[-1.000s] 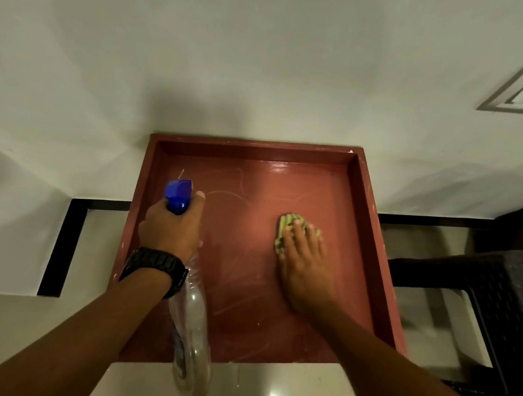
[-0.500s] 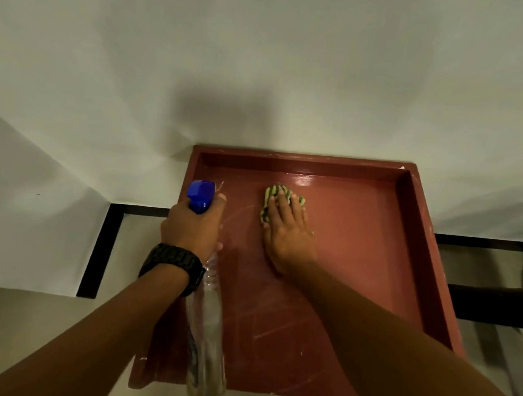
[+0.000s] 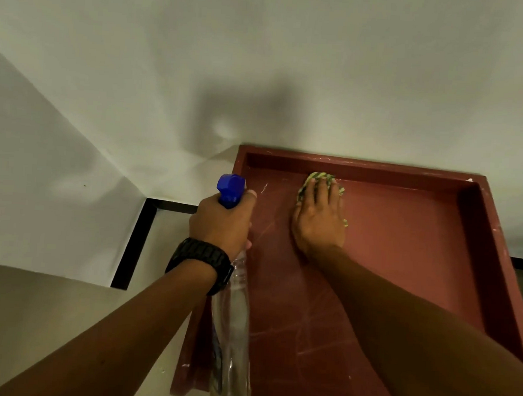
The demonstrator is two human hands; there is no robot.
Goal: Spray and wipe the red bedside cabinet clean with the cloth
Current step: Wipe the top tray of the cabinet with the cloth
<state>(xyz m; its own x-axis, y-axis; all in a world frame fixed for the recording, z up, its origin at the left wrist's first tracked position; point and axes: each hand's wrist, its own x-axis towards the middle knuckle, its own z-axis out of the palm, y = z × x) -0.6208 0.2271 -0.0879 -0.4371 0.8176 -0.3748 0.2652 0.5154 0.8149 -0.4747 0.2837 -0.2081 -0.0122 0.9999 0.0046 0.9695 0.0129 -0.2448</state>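
The red bedside cabinet [image 3: 404,237] has a recessed top with a raised rim and stands against the white wall. Pale streaks cross its surface. My right hand [image 3: 318,219] lies flat with straight fingers on a green and yellow cloth [image 3: 316,176], pressing it onto the top near the back rim, left of centre. My left hand [image 3: 222,223], with a black watch on the wrist, grips a clear spray bottle [image 3: 230,333] by its neck. The blue nozzle [image 3: 230,189] points away over the cabinet's left rim. The bottle's body hangs down below my wrist.
White walls meet in a corner to the left of the cabinet. A black skirting strip [image 3: 135,239] runs along the pale floor [image 3: 32,321] beside the cabinet's left side. The right part of the cabinet top is bare.
My right hand has slid the cloth from mid-surface toward the back rim and to the left. The view has shifted left. The left hand still holds the bottle by the left rim.
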